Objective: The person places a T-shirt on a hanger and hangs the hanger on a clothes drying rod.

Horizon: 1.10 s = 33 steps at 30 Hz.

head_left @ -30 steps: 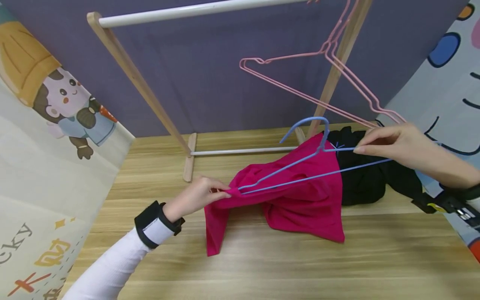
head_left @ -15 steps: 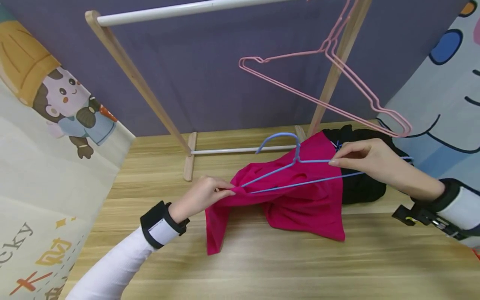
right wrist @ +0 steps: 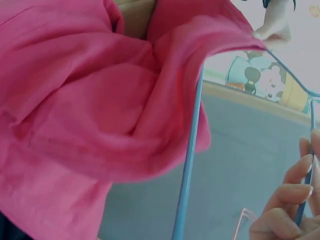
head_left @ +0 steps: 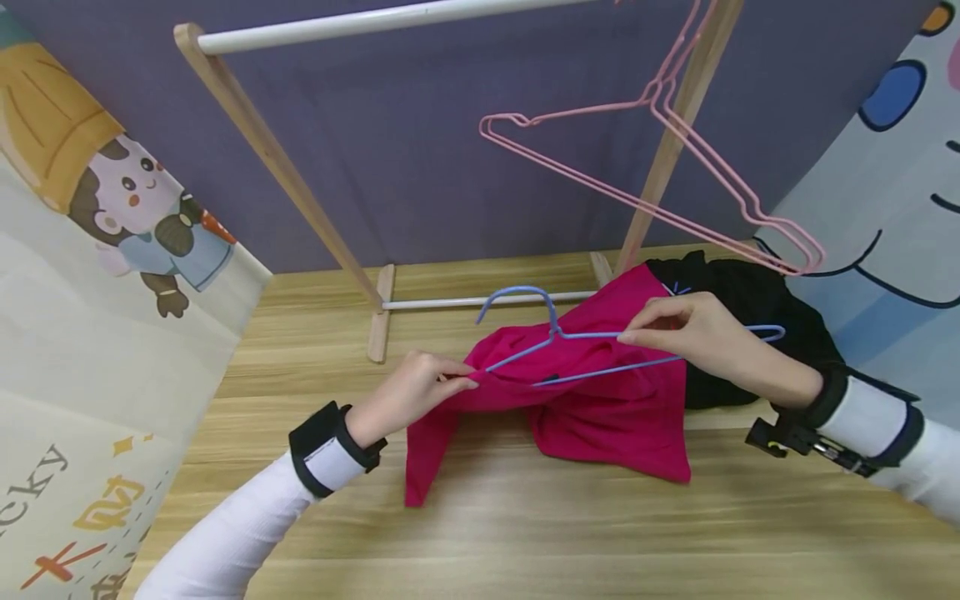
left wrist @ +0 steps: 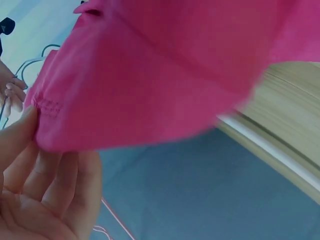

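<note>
A bright pink shirt [head_left: 615, 429] lies in folds on the wooden floor, its left part lifted. My left hand [head_left: 412, 392] pinches the shirt's edge between thumb and fingers, and the stitched hem shows beside the thumb in the left wrist view. My right hand [head_left: 697, 337] pinches the upper right arm of a blue clothes hanger [head_left: 588, 336]. The hanger's hook points up and to the left. Its left end is hidden inside the shirt's opening, near my left fingertips. In the right wrist view the bottom bar [right wrist: 187, 160] runs up into the pink cloth.
A clothes rack stands behind, with a white top rod [head_left: 322, 31] and wooden posts [head_left: 285, 167]. Pink hangers [head_left: 660, 82] hang at its right, above my right hand. A black garment [head_left: 750, 283] lies right of the shirt. Printed curtains flank both sides.
My right hand has moved left and slightly down, sliding the hanger's left end further into the pink shirt. My left hand keeps its pinch and has shifted slightly right.
</note>
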Available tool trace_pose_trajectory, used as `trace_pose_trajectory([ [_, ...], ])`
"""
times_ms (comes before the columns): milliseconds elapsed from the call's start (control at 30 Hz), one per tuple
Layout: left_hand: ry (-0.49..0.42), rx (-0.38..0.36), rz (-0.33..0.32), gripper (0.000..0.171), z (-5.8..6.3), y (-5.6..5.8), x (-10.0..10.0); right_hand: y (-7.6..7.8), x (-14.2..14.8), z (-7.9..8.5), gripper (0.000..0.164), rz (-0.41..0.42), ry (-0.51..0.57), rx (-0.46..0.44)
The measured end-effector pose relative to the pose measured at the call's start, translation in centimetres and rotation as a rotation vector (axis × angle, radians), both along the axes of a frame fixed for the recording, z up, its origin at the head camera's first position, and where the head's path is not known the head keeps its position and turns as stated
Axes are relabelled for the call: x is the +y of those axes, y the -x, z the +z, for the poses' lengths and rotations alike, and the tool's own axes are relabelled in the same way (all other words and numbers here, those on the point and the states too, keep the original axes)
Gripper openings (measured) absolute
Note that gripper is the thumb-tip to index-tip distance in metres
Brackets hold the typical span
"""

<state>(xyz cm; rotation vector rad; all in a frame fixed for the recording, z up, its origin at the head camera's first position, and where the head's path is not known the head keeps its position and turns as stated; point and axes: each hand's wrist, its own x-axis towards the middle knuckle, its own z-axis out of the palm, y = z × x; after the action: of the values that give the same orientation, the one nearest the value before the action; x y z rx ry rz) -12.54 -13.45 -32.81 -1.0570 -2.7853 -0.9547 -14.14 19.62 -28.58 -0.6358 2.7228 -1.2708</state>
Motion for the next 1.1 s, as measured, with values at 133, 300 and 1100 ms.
trace_pose_trajectory([
  [133, -0.019, 0.005, 0.019, 0.018, 0.3, 0.2, 0.5, 0.2, -1.2, -0.5, 0.014, 0.014, 0.018, -0.018],
  [300, -0.027, 0.041, 0.039, 0.018, 0.7, 0.3, 1.2, 0.4, -2.7, -1.5, 0.014, 0.04, 0.056, -0.049],
  [1100, -0.082, 0.058, 0.133, 0.014, 1.5, 0.2, 2.8, 1.5, -6.1, -3.7, 0.012, 0.065, 0.145, -0.064],
])
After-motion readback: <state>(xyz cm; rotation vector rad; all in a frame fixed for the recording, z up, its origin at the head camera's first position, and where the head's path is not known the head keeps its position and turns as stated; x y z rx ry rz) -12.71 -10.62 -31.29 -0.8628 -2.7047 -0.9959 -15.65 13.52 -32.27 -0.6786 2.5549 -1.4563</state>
